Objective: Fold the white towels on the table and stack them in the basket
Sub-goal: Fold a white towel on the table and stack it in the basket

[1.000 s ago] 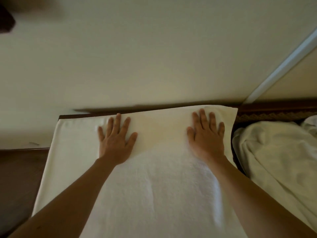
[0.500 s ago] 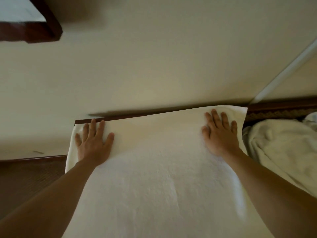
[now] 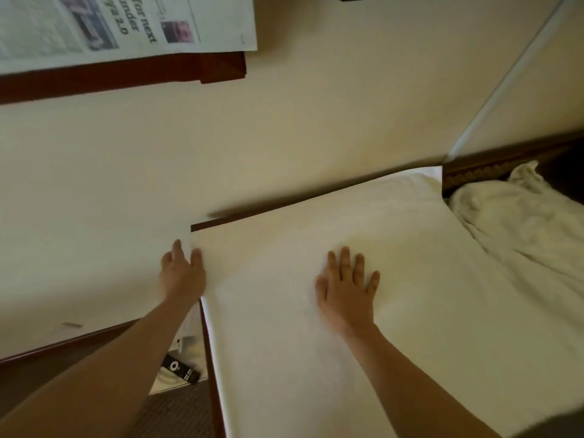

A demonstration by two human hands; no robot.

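A white towel [image 3: 395, 327] lies flat and spread over the dark wooden table [image 3: 211, 349], reaching the wall at the far side. My left hand [image 3: 181, 275] is at the towel's far left corner, fingers over its left edge; whether it grips the cloth I cannot tell. My right hand [image 3: 346, 287] lies flat with spread fingers, pressing on the middle of the towel. A second white towel [image 3: 518, 222] lies crumpled at the right. No basket is in view.
A cream wall [image 3: 284, 131] rises directly behind the table. A newspaper [image 3: 120, 23] lies on a dark wooden shelf [image 3: 126, 77] at upper left. Below the table's left edge sits a white thing with a black label [image 3: 180, 368] on the floor.
My left hand slid left across the towel to its left edge. My right hand moved from the far right corner toward the towel's middle. The view swung left and up.
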